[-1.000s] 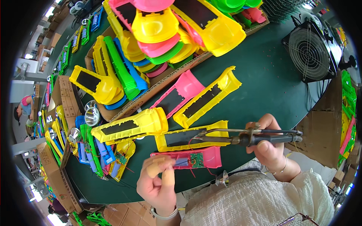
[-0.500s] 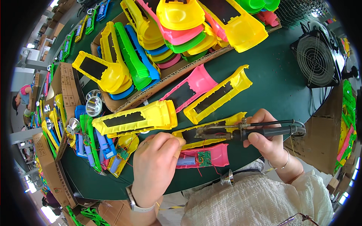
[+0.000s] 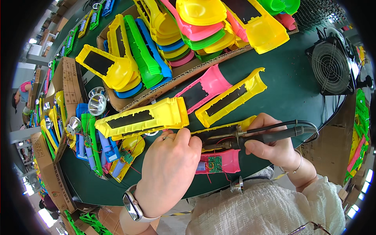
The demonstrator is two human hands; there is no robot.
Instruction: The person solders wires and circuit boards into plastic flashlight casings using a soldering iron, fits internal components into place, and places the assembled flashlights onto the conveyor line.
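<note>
Soldering iron point(image 3: 270, 136) in right hand point(image 3: 274, 147), over yellow shell point(image 3: 219, 135).

Right hand point(image 3: 274, 147) grips a black soldering iron point(image 3: 270, 137), tip aimed toward nine o'clock into a yellow shell half point(image 3: 219, 135). Left hand point(image 3: 168, 172) lies knuckles up, fingertips at the shell's near end, a watch point(image 3: 131, 203) on the wrist. Beneath sits a pink shell point(image 3: 229, 162) with a green circuit board point(image 3: 214, 163). At eleven o'clock, a cardboard tray point(image 3: 156, 94) stacked with coloured shells; at two o'clock, a black fan point(image 3: 331, 66) on the green table point(image 3: 290, 90).
</note>
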